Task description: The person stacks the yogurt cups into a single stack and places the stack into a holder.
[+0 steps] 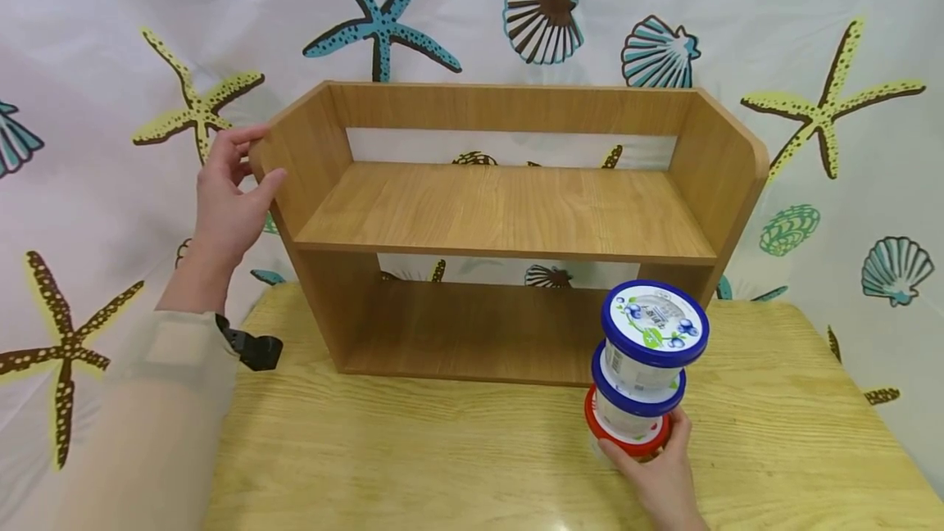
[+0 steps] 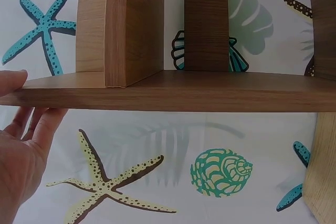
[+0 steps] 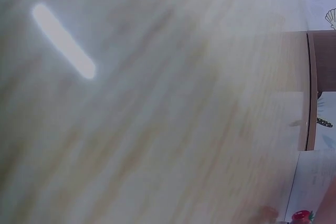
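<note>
On the left, my left hand [image 1: 229, 207] grips the upper side panel of a two-tier wooden shelf [image 1: 501, 207], thumb in front and fingers behind its edge. The left wrist view shows this panel [image 2: 220, 98] between thumb and fingers. My right hand [image 1: 664, 469] holds the lowest tub of a three-high stack, a round white one with a red lid [image 1: 643, 449]. A tub with a blue lid [image 1: 601, 379] sits on it, topped by another blue-lidded tub [image 1: 656, 322] printed with blueberries. The stack overlaps the shelf's front right corner in the head view.
The shelf stands on a pale wooden table [image 1: 413, 449], toward its back. Behind hangs a white curtain [image 1: 472, 6] printed with starfish and shells. The right wrist view mostly shows the tabletop [image 3: 147, 119], with a strip of light reflected.
</note>
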`<action>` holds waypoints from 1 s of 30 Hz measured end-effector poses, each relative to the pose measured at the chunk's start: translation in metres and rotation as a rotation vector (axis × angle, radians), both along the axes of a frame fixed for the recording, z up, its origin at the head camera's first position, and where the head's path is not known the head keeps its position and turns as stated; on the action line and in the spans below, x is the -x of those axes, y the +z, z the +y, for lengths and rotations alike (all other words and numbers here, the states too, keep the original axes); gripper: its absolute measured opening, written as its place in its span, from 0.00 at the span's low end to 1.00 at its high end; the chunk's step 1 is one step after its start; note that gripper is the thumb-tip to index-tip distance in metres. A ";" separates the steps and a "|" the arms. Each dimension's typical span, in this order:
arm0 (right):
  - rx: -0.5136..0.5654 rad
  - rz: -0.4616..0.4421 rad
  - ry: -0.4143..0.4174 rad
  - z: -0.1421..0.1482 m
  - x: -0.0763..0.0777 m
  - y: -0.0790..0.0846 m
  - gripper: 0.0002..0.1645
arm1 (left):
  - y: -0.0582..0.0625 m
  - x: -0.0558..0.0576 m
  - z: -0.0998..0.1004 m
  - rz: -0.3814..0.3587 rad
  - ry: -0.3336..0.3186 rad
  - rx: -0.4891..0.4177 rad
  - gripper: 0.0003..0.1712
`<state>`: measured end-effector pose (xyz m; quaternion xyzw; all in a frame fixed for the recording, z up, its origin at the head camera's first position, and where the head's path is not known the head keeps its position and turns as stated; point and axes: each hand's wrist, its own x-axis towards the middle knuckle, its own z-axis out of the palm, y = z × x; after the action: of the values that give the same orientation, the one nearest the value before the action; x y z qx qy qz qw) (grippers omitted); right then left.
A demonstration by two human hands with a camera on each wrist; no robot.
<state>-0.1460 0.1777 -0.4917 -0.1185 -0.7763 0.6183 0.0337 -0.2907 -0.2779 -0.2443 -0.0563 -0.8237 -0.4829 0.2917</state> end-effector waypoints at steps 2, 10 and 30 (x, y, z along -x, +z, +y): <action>-0.007 -0.003 0.002 0.000 0.001 0.001 0.68 | 0.002 0.000 0.002 -0.004 0.000 -0.004 0.28; -0.008 0.016 0.009 0.001 -0.001 0.002 0.65 | 0.002 0.000 0.003 -0.013 0.002 -0.010 0.28; -0.053 0.087 0.101 -0.004 -0.002 0.031 0.60 | 0.001 -0.001 0.002 -0.017 0.018 -0.006 0.29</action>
<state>-0.1442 0.1736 -0.4603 -0.0512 -0.7951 0.6031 0.0389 -0.2893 -0.2758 -0.2435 -0.0438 -0.8253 -0.4831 0.2892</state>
